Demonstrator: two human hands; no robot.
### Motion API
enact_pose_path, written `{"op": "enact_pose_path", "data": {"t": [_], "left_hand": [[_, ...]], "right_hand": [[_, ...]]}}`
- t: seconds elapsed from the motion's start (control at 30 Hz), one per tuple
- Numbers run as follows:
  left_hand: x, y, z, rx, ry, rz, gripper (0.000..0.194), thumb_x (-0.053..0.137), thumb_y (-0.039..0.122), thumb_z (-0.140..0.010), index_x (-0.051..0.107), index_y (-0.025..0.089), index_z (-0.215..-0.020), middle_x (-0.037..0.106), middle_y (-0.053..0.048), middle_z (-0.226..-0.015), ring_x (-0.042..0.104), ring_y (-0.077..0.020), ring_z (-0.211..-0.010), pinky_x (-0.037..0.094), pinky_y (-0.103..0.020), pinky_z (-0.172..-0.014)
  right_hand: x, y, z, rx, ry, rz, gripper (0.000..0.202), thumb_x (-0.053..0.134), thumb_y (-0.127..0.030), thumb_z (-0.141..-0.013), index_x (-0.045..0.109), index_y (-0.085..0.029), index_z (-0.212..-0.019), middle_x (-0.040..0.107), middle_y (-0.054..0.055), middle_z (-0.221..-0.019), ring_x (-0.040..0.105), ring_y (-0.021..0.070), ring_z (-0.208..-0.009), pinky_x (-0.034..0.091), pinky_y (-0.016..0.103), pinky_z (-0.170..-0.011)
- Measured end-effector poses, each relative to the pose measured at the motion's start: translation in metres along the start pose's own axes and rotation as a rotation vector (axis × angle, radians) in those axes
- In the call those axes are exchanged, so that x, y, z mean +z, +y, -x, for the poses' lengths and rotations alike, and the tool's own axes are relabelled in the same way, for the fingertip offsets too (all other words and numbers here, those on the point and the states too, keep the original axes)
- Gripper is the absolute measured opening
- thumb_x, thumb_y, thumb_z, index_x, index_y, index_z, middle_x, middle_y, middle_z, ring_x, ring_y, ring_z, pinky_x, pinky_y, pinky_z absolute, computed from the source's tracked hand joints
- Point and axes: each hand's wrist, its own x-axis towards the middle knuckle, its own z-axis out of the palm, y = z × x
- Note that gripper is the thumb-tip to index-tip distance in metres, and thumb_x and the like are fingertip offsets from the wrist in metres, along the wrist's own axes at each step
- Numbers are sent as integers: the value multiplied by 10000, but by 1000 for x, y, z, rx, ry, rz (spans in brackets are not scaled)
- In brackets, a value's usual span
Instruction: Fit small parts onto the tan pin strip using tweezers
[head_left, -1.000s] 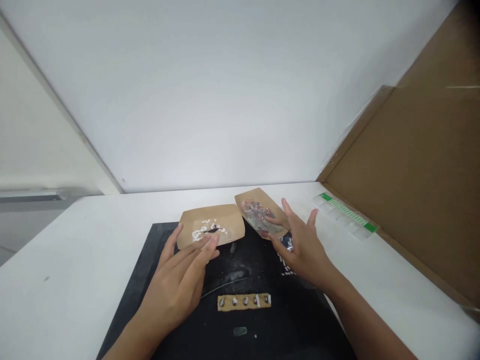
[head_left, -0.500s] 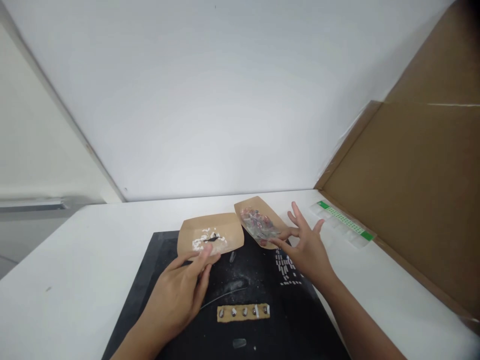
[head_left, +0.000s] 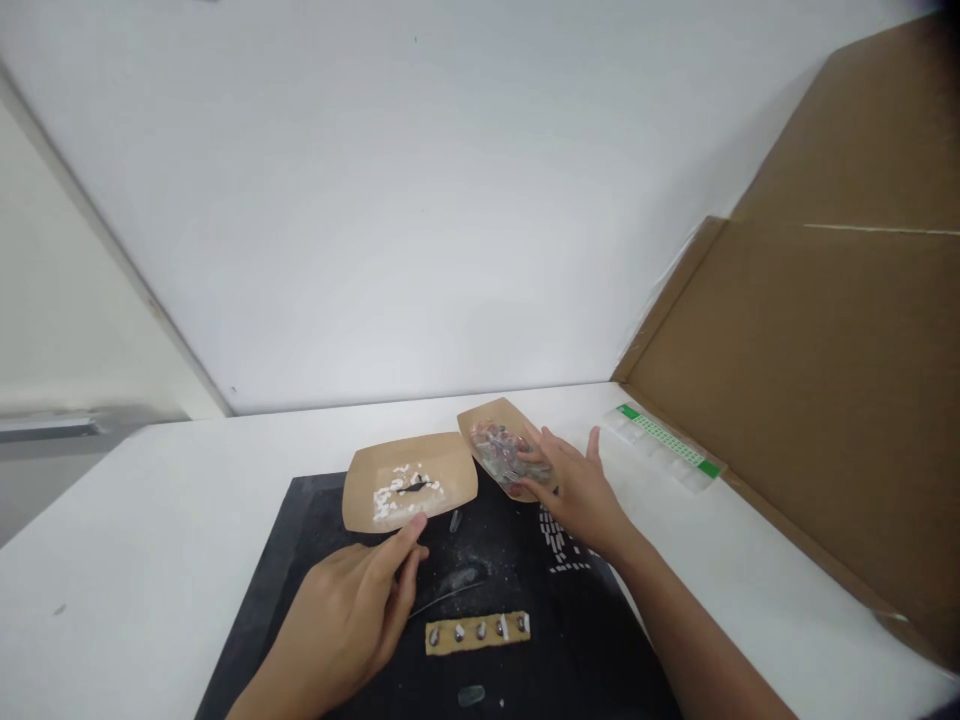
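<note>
My left hand (head_left: pixel 352 605) is just short of a brown paper tray (head_left: pixel 367 470) holding small white pieces and a dark sliver. One finger points at its front edge; the others are loosely bent, with nothing visible in them. Over a second brown paper tray (head_left: pixel 491 410) is my right hand (head_left: pixel 581 490), its fingers apart and reaching over the clear plastic packet (head_left: pixel 502 452) inside. Whether its fingertips touch the packet is unclear. Nearer to me lies a tan strip (head_left: pixel 477 634) with several dark round pieces, some bearing white bits.
A black mat (head_left: pixel 300 560) covers the middle of the white table (head_left: pixel 135 560). Small white strips (head_left: pixel 555 540) lie in rows on its right. Clear nail-shaped pieces (head_left: pixel 471 695) rest on it too. Rightward are a green-and-clear plastic case (head_left: pixel 667 445) and a tall cardboard panel (head_left: pixel 817 400).
My left hand has let go of the first tray's front edge and drawn back slightly. My right hand has moved further over the second tray, its fingers spreading. The view has shifted slightly.
</note>
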Motion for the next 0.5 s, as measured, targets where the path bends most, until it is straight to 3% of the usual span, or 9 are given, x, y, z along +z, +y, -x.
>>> {"op": "enact_pose_path", "data": {"t": [0.23, 0.4, 0.5], "left_hand": [[-2, 1, -2, 14, -11, 19, 459, 475, 146, -1017, 404, 133, -1471, 780, -44, -875, 740, -178, -665, 593, -301, -602], [-3, 1, -1, 16, -7, 20, 495, 474, 146, -1012, 365, 134, -1495, 775, -40, -875, 738, -179, -672, 593, -304, -606], [-3, 0, 0, -5, -2, 25, 491, 468, 140, -1013, 368, 143, -1494, 766, -33, -846, 731, -171, -656, 585, -293, -610]], "right_hand": [[5, -1, -11, -14, -44, 43, 532, 662, -325, -910, 529, -311, -1425, 786, 25, -1122, 483, 351, -1413, -170, 755, -1143], [0, -2, -12, -14, 5, 18, 384, 696, -284, -873, 662, -342, -1251, 803, -30, -1008, 566, 319, -1327, -176, 724, -1164], [-2, -2, -12, -14, 47, -21, 302, 694, -292, -874, 702, -342, -1172, 796, -17, -1045, 617, 299, -1258, -150, 718, -1176]]}}
